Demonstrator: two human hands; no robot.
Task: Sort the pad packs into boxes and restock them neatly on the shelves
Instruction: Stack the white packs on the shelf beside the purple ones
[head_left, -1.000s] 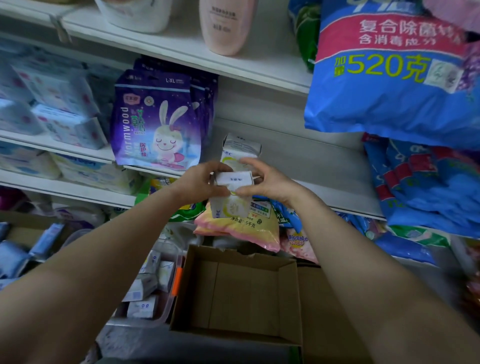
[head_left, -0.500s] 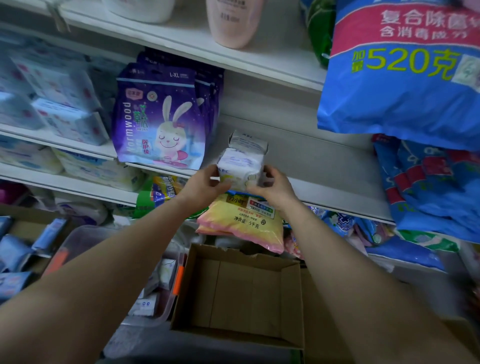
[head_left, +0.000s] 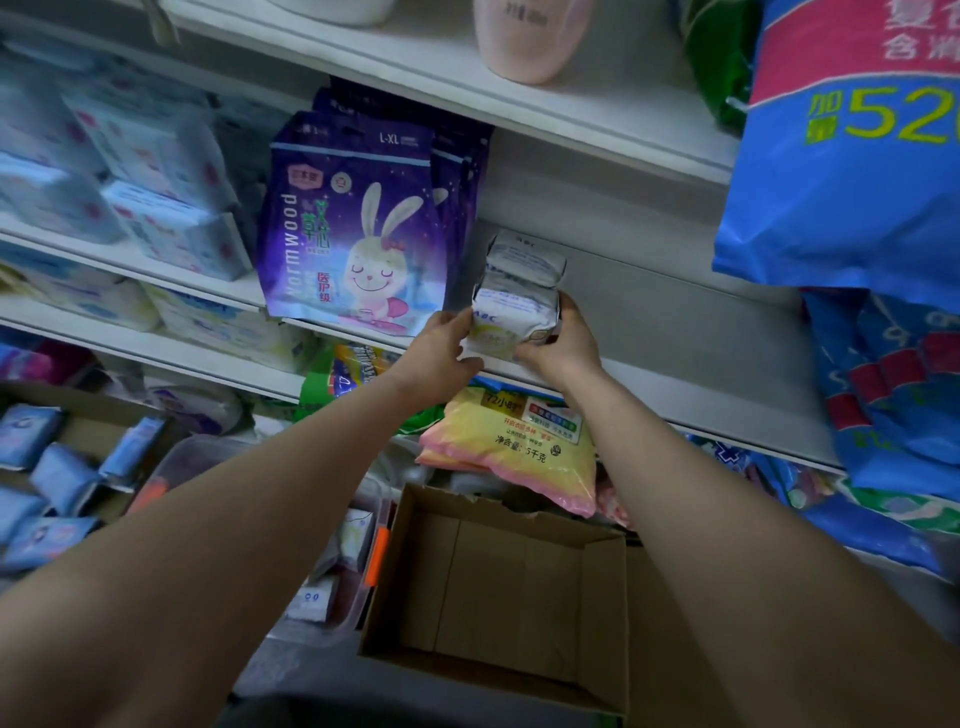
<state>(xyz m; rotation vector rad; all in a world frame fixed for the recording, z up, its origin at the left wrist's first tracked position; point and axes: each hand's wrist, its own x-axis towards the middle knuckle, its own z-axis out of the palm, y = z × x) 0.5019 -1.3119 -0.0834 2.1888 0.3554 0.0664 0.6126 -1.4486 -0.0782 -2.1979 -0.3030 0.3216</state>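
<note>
A white and pale yellow pad pack (head_left: 511, 325) stands at the front edge of the white shelf (head_left: 675, 332). My left hand (head_left: 441, 345) grips its left side and my right hand (head_left: 563, 345) grips its right side. A second white pad pack (head_left: 524, 257) stands just behind it on the same shelf. Below my arms sits an open cardboard box (head_left: 498, 582) with nothing visible inside. Left of the box, a clear plastic bin (head_left: 332, 577) holds several small white packs.
Purple rabbit-print packs (head_left: 358, 228) stand left of the white packs. Big blue bags (head_left: 852, 150) hang at the right. A yellow and pink bag (head_left: 514, 447) lies under the shelf edge. Blue pad packs (head_left: 57, 467) fill a box at the far left.
Both hands have carried the pack up from in front of the yellow bag to the shelf edge, in front of the other white pack. The view has moved closer to the shelf.
</note>
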